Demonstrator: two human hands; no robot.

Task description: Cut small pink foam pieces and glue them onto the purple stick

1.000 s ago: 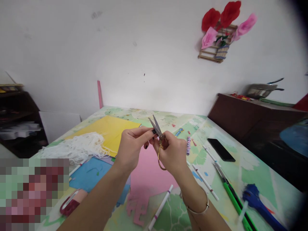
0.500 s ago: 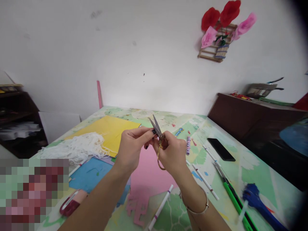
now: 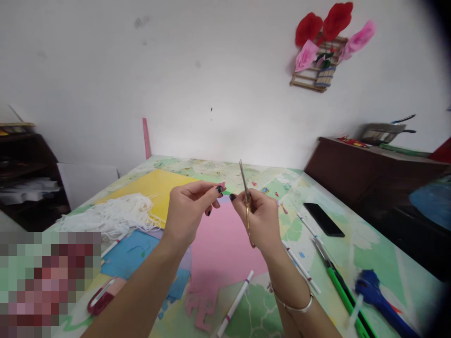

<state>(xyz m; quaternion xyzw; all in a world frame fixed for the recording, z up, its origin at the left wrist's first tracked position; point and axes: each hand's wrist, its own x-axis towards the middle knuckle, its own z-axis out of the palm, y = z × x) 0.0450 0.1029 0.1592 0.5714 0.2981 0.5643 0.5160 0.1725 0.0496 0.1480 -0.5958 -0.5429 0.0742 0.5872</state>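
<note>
My left hand (image 3: 188, 209) pinches a small piece of pink paper (image 3: 222, 186) between thumb and fingers, above the table. In my right hand (image 3: 262, 216) is a pair of scissors (image 3: 244, 176) with gold-coloured handles, blades together and pointing up and away from me. The two hands are apart, with the scissors not touching the paper piece. Below them lies a pink sheet (image 3: 225, 244) whose near edge is cut into notches. Blue paper (image 3: 132, 253) lies under my left forearm, and a white marker (image 3: 235, 303) rests across the near side.
A yellow sheet (image 3: 151, 188) and a heap of white yarn (image 3: 116, 213) lie to the left. At right are a phone (image 3: 323, 219), a green utility knife (image 3: 343, 286) and a dark blue tool (image 3: 378, 295). A wall (image 3: 225, 80) stands behind the table.
My hands have moved apart. The scissors, earlier open beside the left fingers, are now closed and turned upright to the right. The pink piece now shows in my left fingertips.
</note>
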